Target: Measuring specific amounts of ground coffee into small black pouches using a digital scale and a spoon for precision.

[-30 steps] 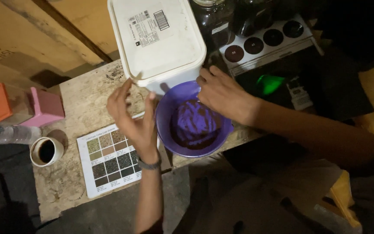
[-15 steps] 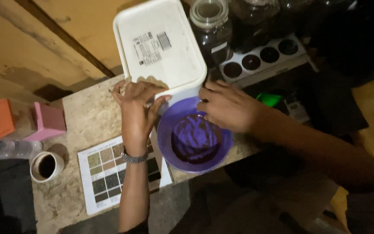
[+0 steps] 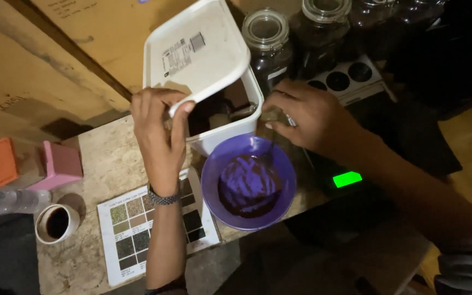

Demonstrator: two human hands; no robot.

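Fingers (image 3: pixel 178 117) of left hand (image 3: pixel 157 136) curled under tub lid (image 3: pixel 192 54).

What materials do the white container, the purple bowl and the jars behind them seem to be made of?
The white container and its lid look like matte, opaque plastic: thin walls, and the left hand lifts the lid by one edge. The purple bowl is probably plastic too, with a uniform colour and a soft sheen. The jars appear to be clear glass, since dark contents show through and their rims reflect light.
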